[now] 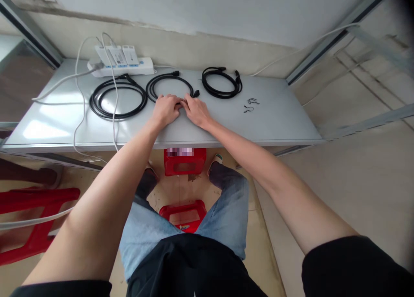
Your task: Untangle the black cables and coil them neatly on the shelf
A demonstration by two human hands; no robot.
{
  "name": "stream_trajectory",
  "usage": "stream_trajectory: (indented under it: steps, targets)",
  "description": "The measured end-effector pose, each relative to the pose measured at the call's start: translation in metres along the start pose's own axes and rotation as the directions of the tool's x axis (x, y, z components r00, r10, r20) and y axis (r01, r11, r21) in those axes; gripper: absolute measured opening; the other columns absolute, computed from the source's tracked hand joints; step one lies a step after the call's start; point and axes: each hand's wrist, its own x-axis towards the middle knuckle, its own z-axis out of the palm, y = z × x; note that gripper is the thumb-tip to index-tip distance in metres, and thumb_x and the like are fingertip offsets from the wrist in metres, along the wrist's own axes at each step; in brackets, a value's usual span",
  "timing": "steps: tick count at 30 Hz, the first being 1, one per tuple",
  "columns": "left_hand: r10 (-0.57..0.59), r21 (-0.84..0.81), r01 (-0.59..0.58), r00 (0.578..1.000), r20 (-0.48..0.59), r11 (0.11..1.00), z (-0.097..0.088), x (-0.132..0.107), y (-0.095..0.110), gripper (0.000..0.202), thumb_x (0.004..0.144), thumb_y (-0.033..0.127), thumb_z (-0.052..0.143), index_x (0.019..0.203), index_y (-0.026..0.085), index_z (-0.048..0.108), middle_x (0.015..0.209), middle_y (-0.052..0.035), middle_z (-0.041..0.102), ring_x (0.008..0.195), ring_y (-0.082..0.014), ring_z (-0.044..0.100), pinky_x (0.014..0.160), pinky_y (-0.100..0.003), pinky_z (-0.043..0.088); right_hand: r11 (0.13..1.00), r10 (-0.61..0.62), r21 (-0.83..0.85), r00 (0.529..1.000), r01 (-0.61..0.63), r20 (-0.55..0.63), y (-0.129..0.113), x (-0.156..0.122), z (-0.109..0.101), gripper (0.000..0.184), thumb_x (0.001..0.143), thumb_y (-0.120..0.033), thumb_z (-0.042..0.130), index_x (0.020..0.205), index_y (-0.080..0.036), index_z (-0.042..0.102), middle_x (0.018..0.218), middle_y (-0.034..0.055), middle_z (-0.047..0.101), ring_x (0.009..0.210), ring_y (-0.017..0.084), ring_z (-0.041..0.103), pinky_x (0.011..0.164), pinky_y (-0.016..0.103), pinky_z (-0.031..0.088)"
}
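In the middle of the shelf-like table lies a coiled black cable (150, 88), its two plug ends pointing up and to the right. My left hand (166, 108) and my right hand (196, 111) meet at the near side of this coil. Both sets of fingers are closed in a pinch on the cable, fingertips touching. Whether a small tie is between them is hidden. To the left lies a second coiled black cable (94, 101). A third black coil (223, 93) rests beyond my right hand, with several short black ties (252, 101) nearer the right end.
A white power strip (147, 67) with several chargers stands at the back left. Thin white cords (114, 102) hang across the left coil and over the table's front edge. Below are red stools (185, 169), and a metal frame post (310, 55) rises at the right.
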Motion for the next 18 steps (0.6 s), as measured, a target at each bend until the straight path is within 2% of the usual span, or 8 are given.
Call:
stream_trajectory:
  steps: [6, 12, 14, 18]
  targets:
    - [-0.004, 0.02, 0.004, 1.0, 0.014, 1.0, -0.002, 0.0, 0.001, 0.04, 0.098, 0.029, 0.054, 0.126, 0.026, 0.082, 0.114, -0.0142, 0.078, 0.124, -0.0393, 0.066, 0.104, -0.052, 0.044, 0.991, 0.058, 0.119, 0.998, -0.055, -0.026, 0.006, 0.005, 0.002, 0.028, 0.112, -0.042, 0.049, 0.109, -0.022, 0.067, 0.094, 0.0069, 0.073, 0.098, 0.027, 0.067, 0.089, 0.037, 0.05]
    - [-0.013, 0.025, 0.013, 1.0, 0.022, 1.0, -0.003, -0.001, 0.002, 0.041, 0.097, 0.03, 0.055, 0.128, 0.028, 0.081, 0.113, -0.0138, 0.078, 0.123, -0.0403, 0.065, 0.104, -0.053, 0.045, 0.947, 0.099, 0.308, 0.995, -0.086, -0.026, 0.01, 0.012, 0.005, 0.023, 0.105, -0.042, 0.061, 0.094, -0.022, 0.064, 0.083, 0.0032, 0.068, 0.088, 0.023, 0.066, 0.084, 0.035, 0.052]
    - [-0.02, 0.029, 0.019, 0.999, 0.028, 0.999, -0.002, 0.0, 0.002, 0.041, 0.098, 0.03, 0.054, 0.128, 0.028, 0.081, 0.114, -0.0134, 0.078, 0.123, -0.0398, 0.065, 0.104, -0.052, 0.044, 0.904, 0.126, 0.41, 0.992, -0.12, 0.013, 0.011, 0.014, 0.002, 0.026, 0.103, -0.043, 0.066, 0.087, -0.023, 0.061, 0.076, 0.0012, 0.066, 0.083, 0.021, 0.065, 0.08, 0.032, 0.052]
    - [-0.015, 0.027, 0.014, 0.999, 0.04, 1.0, -0.002, 0.0, 0.001, 0.04, 0.099, 0.03, 0.052, 0.127, 0.028, 0.081, 0.113, -0.0135, 0.077, 0.123, -0.0393, 0.064, 0.104, -0.052, 0.043, 0.774, 0.143, 0.595, 0.975, -0.216, 0.169, 0.005, 0.015, -0.013, 0.036, 0.097, -0.044, 0.079, 0.078, -0.025, 0.054, 0.063, -0.0035, 0.061, 0.071, 0.016, 0.063, 0.071, 0.025, 0.051]
